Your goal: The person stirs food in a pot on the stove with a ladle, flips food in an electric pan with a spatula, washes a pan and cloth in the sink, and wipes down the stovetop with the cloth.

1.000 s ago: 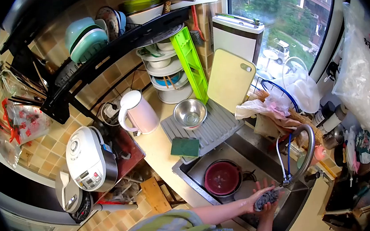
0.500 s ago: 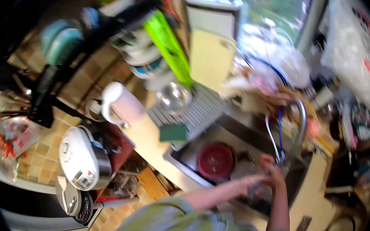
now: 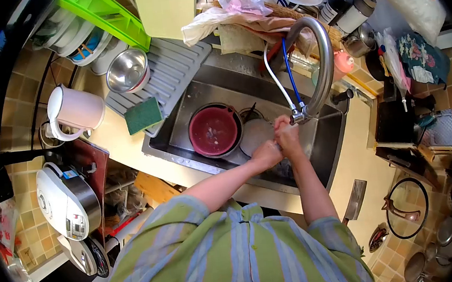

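Note:
Over the sink (image 3: 319, 156), my left hand (image 3: 266, 155) and my right hand (image 3: 287, 135) are both closed, one against the other, around the crumpled grey cloth. The fingers hide nearly all of the cloth. Just above my right hand is the mouth of the curved metal faucet (image 3: 327, 58). To the left of my hands, a dark red bowl (image 3: 214, 130) with some water sits in a pan in the sink, beside a round pale lid or plate (image 3: 257, 137).
A green scouring pad (image 3: 143, 116) and a metal bowl (image 3: 127, 70) lie on the grey drainboard (image 3: 167, 70). The pink-white kettle (image 3: 76, 109) stands at the left. A cleaver (image 3: 356, 199) lies on the right counter. Bags and bottles stand behind the faucet.
The view has swung down and right toward the sink. My hands, open around the grey cloth a second ago, have closed over it.

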{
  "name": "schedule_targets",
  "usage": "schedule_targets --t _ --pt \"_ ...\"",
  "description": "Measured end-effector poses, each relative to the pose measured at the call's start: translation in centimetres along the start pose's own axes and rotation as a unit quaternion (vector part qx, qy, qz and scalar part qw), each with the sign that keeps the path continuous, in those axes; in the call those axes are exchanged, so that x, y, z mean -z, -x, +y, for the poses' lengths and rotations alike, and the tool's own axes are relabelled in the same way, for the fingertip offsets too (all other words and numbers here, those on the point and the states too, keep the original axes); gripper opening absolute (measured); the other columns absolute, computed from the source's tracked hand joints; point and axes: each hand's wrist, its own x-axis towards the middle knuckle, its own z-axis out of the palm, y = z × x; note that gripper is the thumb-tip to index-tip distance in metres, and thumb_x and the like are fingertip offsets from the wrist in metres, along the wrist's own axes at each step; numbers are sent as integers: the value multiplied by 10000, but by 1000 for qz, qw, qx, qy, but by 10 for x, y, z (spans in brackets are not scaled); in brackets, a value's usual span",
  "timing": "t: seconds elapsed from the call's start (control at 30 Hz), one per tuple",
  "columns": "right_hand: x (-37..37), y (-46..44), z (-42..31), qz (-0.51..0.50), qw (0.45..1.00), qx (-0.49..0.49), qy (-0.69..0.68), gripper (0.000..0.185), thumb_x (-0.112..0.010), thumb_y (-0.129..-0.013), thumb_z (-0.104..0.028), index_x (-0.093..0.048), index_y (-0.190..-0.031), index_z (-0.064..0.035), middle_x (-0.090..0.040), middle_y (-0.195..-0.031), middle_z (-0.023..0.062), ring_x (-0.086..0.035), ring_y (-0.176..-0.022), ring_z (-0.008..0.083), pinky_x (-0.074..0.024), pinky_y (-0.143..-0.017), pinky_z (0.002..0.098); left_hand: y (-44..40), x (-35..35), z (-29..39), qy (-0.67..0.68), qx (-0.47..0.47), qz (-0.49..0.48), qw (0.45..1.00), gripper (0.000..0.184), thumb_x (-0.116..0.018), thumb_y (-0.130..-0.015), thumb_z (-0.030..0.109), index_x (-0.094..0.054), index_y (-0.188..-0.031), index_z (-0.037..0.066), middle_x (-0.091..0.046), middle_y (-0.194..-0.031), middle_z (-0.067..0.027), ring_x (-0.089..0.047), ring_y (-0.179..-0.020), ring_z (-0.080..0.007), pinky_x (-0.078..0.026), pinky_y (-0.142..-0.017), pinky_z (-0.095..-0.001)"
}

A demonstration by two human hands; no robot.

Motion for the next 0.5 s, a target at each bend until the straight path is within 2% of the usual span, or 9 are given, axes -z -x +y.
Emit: schedule_targets --t 0.03,0.13,0.2,0.23,0.33,0.4,0.43,0.47,0.5 --pt "-4 3 0 54 998 10 20 98 -483 -943 -59 -548 -874 -83 -456 -617 -24 -378 -448 91 -328 -425 268 1 1 3 -45 0 1 999 431 -691 -809 415 -734 -1023 43 -716 -965 -268 -709 -919 -420 -556 -820 -480" --pt "-4 7 -13 196 958 -167 -123 99 -476 -957 -74 -544 -885 -83 -459 -604 2 -405 -440 123 -378 -444 293 0 0 1 -153 -28 11 988 375 -689 -793 405 -757 -949 72 -725 -911 -242 -713 -872 -419 -558 -795 -498" --pt "5 0 5 190 948 -190 -172 109 -472 -978 -96 -577 -963 -76 -486 -623 23 -462 -471 145 -425 -481 303 -13 -7 -17 -185 -81 42 979 322 -681 -781 391 -768 -902 106 -725 -889 -227 -712 -848 -423 -552 -781 -510" --pt "8 0 13 189 940 -204 -196 130 -469 -988 -106 -594 -1002 -72 -499 -633 33 -490 -487 157 -449 -500 309 -9 -5 -16 -156 -70 53 984 346 -689 -782 409 -769 -898 93 -726 -890 -225 -713 -852 -417 -557 -777 -503" --pt "4 -4 -5 88 940 -231 -234 218 -517 -1004 -151 -611 -1184 -73 -582 -731 54 -597 -643 183 -514 -596 333 8 26 1 -97 -35 78 992 408 -705 -777 451 -771 -914 72 -726 -900 -225 -715 -863 -402 -565 -771 -479" --pt "22 -27 5 118 973 -129 -149 275 -553 -1000 -173 -603 -1252 -75 -639 -856 71 -630 -777 198 -532 -690 333 16 64 -2 -90 1 78 993 433 -705 -765 465 -769 -961 84 -725 -916 -234 -715 -868 -395 -563 -775 -458" --pt "37 -42 12 132 983 -80 -102 309 -571 -997 -184 -598 -1286 -77 -667 -919 79 -646 -844 205 -541 -737 332 20 90 -6 -9 61 62 996 462 -728 -753 448 -759 -1020 73 -741 -938 -208 -732 -886 -344 -558 -790 -420" --pt "56 -65 15 122 982 -45 -135 319 -593 -994 -210 -608 -1284 -78 -673 -1009 75 -645 -902 202 -529 -799 327 27 109 -22 73 38 88 993 425 -739 -749 376 -748 -1036 63 -752 -936 -173 -736 -887 -276 -550 -796 -385" --pt "79 -93 18 109 980 -11 -169 331 -616 -990 -237 -618 -1282 -80 -680 -1098 71 -644 -960 200 -517 -861 321 30 131 -33 104 54 92 989 365 -747 -746 271 -739 -1027 37 -762 -934 -127 -727 -900 -230 -545 -809 -363"
